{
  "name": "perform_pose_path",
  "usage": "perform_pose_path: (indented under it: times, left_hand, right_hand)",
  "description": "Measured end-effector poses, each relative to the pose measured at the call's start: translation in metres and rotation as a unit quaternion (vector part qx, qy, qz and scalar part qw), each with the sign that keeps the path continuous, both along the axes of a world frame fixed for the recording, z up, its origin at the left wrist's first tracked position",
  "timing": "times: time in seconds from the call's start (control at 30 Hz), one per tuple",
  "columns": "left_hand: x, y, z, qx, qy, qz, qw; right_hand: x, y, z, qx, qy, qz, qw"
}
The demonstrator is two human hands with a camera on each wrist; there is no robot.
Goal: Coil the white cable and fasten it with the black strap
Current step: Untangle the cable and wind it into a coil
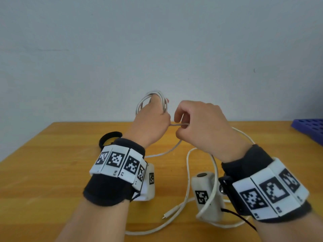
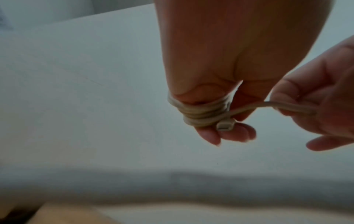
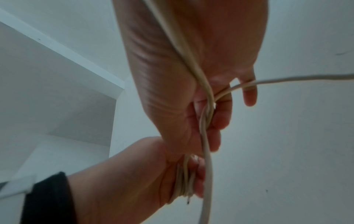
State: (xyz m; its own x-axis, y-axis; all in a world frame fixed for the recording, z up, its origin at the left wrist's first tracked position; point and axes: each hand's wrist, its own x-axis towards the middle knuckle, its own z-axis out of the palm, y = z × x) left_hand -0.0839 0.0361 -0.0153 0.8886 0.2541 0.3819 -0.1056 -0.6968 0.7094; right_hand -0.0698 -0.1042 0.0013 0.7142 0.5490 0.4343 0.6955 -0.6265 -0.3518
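While both hands were raised above the wooden table (image 1: 52,172), the left hand (image 1: 150,119) held several turns of the white cable (image 1: 187,172) wound around its fingers (image 2: 208,136), which lay close together and were only slightly bent. One white connector (image 2: 225,126) rested against those fingers at the wound bundle. The right hand (image 1: 202,123), just beside the left, had its fingers (image 3: 220,115) curled around a taut run of the cable leading to the coil. The remaining cable hung down and lay in loose loops on the table, ending in a small plug (image 1: 168,213) near the front edge. The black strap (image 1: 109,137), apparently closed into a ring, lay on the table behind the left wrist. A blue perforated tray (image 1: 311,128) sat at the right edge.
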Motion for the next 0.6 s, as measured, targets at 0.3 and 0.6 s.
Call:
perform_pose_path:
  times: [0.3, 0.6]
  left_hand:
    - [-0.008, -0.004, 0.009, -0.081, 0.088, -0.109, 0.987]
    - [-0.014, 0.000, 0.015, -0.155, 0.050, -0.151, 0.975]
  right_hand:
    - [0.012, -0.005, -0.004, 0.097, -0.084, -0.002, 0.992]
    - [0.036, -0.022, -0.013, 0.088, -0.117, -0.079, 0.986]
